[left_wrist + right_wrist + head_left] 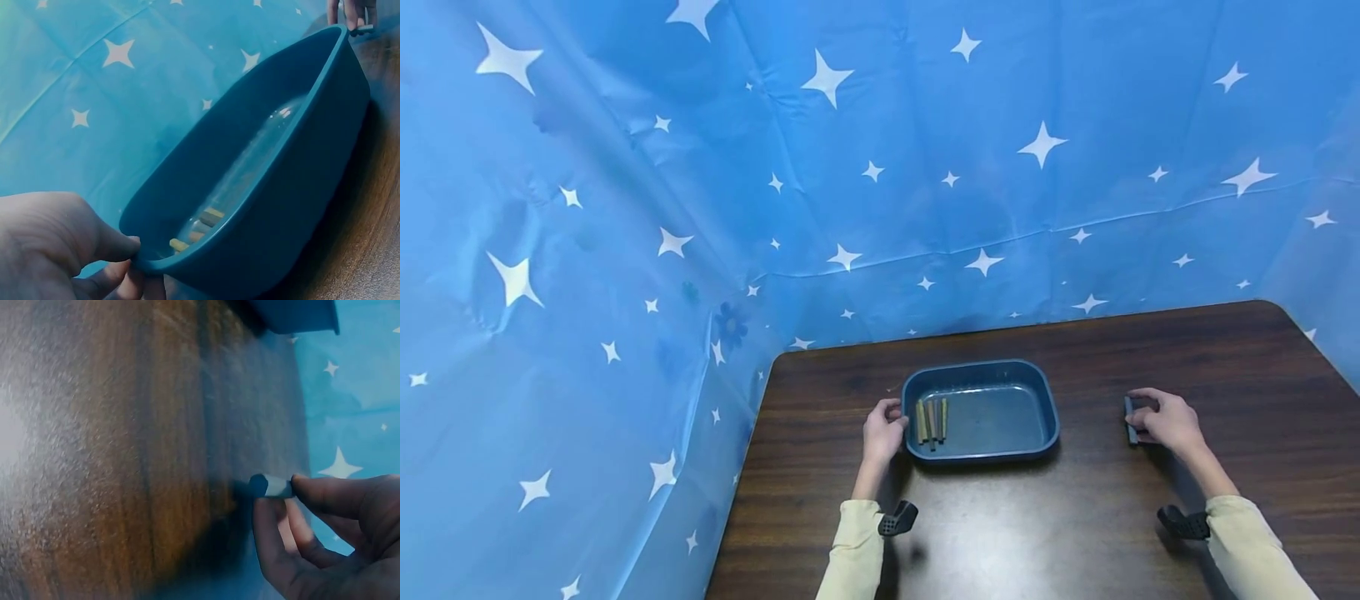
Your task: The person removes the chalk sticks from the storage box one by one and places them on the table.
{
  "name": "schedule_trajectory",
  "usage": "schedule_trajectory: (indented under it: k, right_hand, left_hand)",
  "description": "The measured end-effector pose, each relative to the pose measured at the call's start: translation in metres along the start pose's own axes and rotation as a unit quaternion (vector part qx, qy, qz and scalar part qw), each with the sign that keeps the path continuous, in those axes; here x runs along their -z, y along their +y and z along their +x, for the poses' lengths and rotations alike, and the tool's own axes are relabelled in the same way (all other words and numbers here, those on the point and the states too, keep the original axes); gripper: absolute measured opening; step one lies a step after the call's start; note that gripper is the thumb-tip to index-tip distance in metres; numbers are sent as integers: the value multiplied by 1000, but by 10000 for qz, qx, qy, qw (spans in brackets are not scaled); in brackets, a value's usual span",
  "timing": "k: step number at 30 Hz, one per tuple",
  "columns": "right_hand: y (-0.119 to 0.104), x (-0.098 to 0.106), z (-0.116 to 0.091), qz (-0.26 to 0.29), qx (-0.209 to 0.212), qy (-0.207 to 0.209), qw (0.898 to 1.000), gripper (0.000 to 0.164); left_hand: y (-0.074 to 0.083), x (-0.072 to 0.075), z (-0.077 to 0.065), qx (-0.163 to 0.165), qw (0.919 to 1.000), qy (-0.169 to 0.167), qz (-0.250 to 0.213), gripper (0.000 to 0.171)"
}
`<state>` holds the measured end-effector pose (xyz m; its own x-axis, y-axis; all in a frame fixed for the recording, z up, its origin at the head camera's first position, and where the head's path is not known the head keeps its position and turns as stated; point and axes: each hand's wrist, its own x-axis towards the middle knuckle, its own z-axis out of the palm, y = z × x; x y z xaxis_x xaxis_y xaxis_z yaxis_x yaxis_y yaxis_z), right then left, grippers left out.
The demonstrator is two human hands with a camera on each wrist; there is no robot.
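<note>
A short greyish-blue stick [275,486] is off to the right on the table [1000,533], well apart from the tray. The right hand [1172,421] pinches it: the stick lies between the fingertips, its dark end pointing bare toward the right wrist camera, while part of its side is hidden by the fingers. In the head view it runs roughly away from the person, along the left side of the hand. Whether its underside touches the wood, I cannot tell.

The left hand [882,429] grips the left end of the blue tray [985,457], thumb at the rim and the other fingers outside below it, partly hidden by the thumb and cut off by the left wrist picture's lower edge. Inside the tray, near that end, more sticks [932,425] lie side by side, yellowish and greyish; their exact number is hard to make out.

Beyond the hands come black wristbands [898,519] and pale yellow sleeves [857,542], the sleeves cut off below. A blue sheet [925,208] with white stars hangs behind the table.
</note>
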<state>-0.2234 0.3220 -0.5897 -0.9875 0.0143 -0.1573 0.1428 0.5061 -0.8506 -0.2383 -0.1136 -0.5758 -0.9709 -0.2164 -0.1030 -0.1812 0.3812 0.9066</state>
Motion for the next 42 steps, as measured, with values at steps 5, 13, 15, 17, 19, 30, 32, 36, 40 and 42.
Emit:
schedule_trajectory:
  k: [5,13,15,17,19,30,32,36,40,42]
  right_hand:
    - [3,-8,3,-972,298,369,9941,43]
    - [6,-13,6,-1454,410,573,9869,41]
    - [5,-12,6,-1463,361,528,9872,40]
    - [2,-9,5,-1495,287,589,9866,40]
    - [-2,-6,4,-1445,280,674,9868,40]
    - [-72,-7,-5,-775,926,780,9896,43]
    - [-86,-10,-6,-730,1064,726,9890,42]
    - [-110,-18,-8,-673,1235,582,9884,42]
    - [-127,-28,-7,-568,1321,486,9884,43]
    - [-134,-35,-6,-462,1332,418,9891,43]
  left_hand:
    - [-3,3,-2,215,9991,-148,-337,34]
    - [-4,3,1,347,9965,-379,-654,35]
    - [-6,2,2,356,9957,-418,-749,35]
    - [-6,2,2,425,9937,-511,-905,36]
    - [-7,3,3,581,9897,-655,-1129,37]
    - [-11,13,9,1282,9715,-944,-1754,42]
    - [-11,13,8,1282,9704,-964,-1804,42]
    - [-12,13,8,1312,9668,-1003,-1948,42]
    - [-14,13,8,1338,9627,-1042,-2107,43]
    - [-14,14,7,1342,9613,-1058,-2160,44]
